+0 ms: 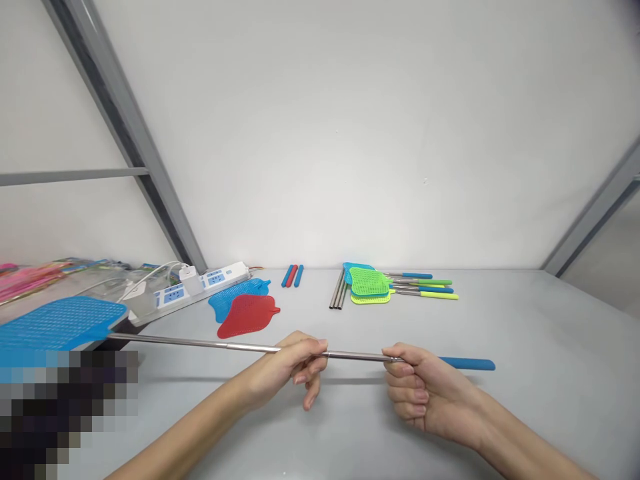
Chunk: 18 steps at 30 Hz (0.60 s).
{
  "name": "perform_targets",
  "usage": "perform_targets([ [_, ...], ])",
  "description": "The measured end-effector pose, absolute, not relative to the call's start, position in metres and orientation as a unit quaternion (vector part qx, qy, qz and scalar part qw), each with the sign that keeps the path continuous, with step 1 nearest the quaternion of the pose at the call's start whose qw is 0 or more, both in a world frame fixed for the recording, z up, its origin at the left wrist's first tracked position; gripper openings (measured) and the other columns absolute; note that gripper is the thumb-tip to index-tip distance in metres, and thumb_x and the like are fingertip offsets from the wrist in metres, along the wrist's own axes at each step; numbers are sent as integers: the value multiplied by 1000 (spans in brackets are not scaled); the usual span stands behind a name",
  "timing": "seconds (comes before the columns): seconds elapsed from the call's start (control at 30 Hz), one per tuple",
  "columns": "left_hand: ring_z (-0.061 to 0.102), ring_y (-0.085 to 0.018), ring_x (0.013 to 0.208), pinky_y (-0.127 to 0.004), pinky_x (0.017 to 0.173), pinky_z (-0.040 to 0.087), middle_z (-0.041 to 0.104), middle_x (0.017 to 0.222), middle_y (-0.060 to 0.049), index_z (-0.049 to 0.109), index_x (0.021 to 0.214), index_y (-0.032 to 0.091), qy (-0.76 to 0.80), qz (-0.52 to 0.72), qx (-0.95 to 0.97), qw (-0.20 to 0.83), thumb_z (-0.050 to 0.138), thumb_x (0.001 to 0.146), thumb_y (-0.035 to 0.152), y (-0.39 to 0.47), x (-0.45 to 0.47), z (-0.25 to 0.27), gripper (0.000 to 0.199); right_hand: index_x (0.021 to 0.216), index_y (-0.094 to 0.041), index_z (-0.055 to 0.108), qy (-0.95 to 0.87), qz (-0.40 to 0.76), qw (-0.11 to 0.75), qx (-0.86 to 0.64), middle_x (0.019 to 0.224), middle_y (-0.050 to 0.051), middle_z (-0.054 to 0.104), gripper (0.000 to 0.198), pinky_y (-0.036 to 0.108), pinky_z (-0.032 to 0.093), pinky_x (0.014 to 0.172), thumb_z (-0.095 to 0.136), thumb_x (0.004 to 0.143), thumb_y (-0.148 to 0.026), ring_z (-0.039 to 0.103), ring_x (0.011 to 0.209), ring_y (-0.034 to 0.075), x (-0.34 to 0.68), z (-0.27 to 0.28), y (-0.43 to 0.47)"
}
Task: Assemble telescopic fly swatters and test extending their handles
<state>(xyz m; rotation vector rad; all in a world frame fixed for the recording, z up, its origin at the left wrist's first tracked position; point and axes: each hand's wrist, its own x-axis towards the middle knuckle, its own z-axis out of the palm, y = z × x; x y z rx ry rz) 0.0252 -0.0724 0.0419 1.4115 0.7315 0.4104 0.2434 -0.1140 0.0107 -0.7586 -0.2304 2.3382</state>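
A blue telescopic fly swatter (185,341) is stretched out long, level above the table. Its blue mesh head (60,320) lies at the far left and its blue handle (469,363) at the right. My left hand (295,367) is closed on the middle of the metal rod, thumb on top, lower fingers loosely curled. Near the handle, my right hand (425,393) grips the rod with thumb and curled fingers. Behind my left hand lie a loose red swatter head (247,315) and a blue swatter head (235,299).
Assembled swatters in green, yellow and blue (371,281) lie stacked at the back, beside several metal rods (338,293). Blue and red handle sleeves (293,276) lie left of them. A white power strip (193,293) with plugs and cables stands at the left, near plastic-wrapped pieces (37,280).
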Motion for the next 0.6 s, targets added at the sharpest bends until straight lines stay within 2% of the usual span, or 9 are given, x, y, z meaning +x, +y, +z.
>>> perform_targets([
  [0.6,36,-8,32,-23,46,27,23,34,7,32,45,17,349,230,598,684,37,75,38,-64,27,33,38,49,-16,30,-216,857,349,-311,42,-7,20,31,21,20,43,43,74,-30,22,38,6,240,3,-100],
])
